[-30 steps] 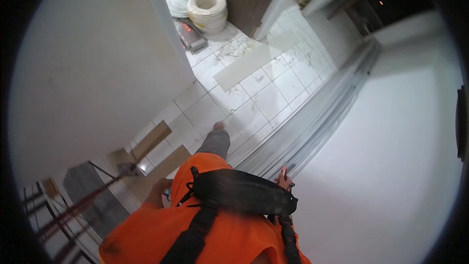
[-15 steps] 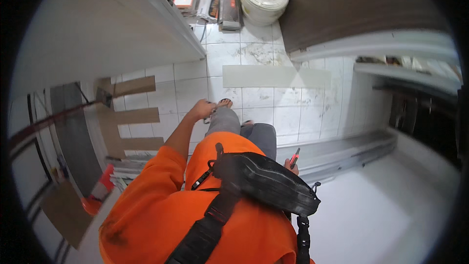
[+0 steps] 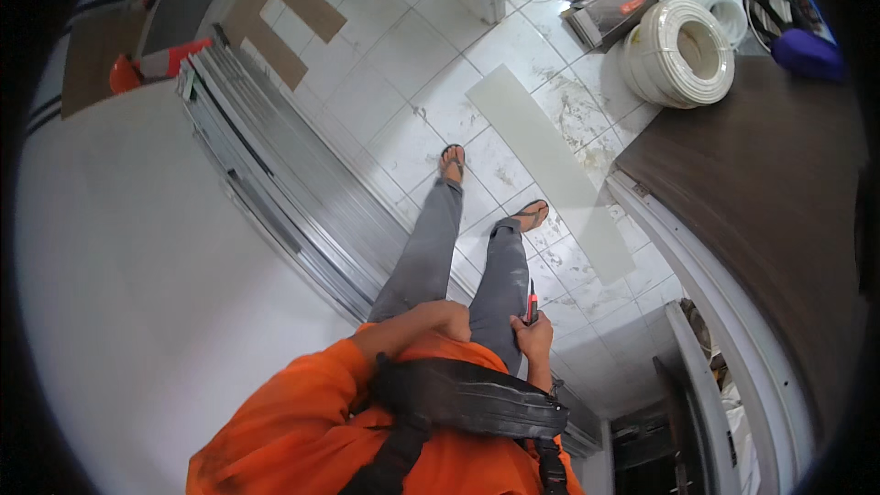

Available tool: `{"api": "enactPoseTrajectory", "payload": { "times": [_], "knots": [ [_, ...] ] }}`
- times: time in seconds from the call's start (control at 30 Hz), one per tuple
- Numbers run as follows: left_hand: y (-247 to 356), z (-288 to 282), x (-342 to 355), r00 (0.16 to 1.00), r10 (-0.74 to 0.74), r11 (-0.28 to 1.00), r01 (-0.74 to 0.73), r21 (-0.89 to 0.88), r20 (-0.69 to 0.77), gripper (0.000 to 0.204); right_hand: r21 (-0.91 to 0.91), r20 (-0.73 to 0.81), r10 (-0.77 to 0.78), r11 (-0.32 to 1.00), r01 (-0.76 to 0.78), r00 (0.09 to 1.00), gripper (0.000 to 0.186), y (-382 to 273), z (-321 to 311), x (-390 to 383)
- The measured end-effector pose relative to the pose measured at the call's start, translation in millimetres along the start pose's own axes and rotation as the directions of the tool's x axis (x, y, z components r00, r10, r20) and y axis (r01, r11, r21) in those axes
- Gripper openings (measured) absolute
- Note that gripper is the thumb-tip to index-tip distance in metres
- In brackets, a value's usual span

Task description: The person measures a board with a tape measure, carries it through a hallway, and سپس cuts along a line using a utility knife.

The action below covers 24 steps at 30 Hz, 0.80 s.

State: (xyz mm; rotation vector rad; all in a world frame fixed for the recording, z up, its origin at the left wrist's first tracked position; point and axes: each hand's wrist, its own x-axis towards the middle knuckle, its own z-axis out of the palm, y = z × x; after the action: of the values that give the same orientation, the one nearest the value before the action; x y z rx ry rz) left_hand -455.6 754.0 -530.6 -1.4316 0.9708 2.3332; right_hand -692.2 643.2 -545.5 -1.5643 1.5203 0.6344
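My right hand [image 3: 533, 337] is wrapped round a red-and-black utility knife [image 3: 533, 304], its thin end pointing away from me. This hand is beside my right thigh. My left hand [image 3: 449, 319] is curled closed in front of my waist, against the orange shirt [image 3: 302, 403]. Its fingers are turned out of sight, so anything in them is hidden. A black waist bag [image 3: 477, 399] hangs across my belly just below both hands. Ahead of my feet a long pale flat strip [image 3: 541, 160] lies slanting across the white floor tiles.
Long metal profiles [image 3: 284, 165] lie along the left beside a white surface [image 3: 137, 284]. Brown cardboard pieces [image 3: 275, 46] are on the floor beyond. Cable coils [image 3: 678, 55] and boxes [image 3: 610, 9] stand at the far right. A dark brown panel [image 3: 752, 174] and white frame border the right.
My view and body have turned to the right. The left hand has come back from beside my leg to my waist. My right hand still holds the utility knife.
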Motion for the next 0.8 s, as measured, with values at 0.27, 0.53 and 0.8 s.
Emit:
{"api": "enactPoseTrajectory", "payload": {
  "times": [0.27,0.53,0.8],
  "knots": [
    [-40,82,103,0.768,0.629,0.774,-0.603,-0.195,0.123,0.057,0.085,0.589,0.113,0.976,-0.201,0.800,0.025,-15,-85,18],
    [-142,-164,374,0.446,-0.375,0.893,-0.061,-0.446,-0.812,0.061,0.906,-0.017,0.046,0.423,-0.004,0.999,0.018,-33,55,334],
    [-284,-281,513,0.118,-0.616,0.764,-0.153,-0.627,-0.779,0.063,0.826,-0.003,-0.307,0.536,0.176,0.952,0.026,-96,124,462]
  ]
}}
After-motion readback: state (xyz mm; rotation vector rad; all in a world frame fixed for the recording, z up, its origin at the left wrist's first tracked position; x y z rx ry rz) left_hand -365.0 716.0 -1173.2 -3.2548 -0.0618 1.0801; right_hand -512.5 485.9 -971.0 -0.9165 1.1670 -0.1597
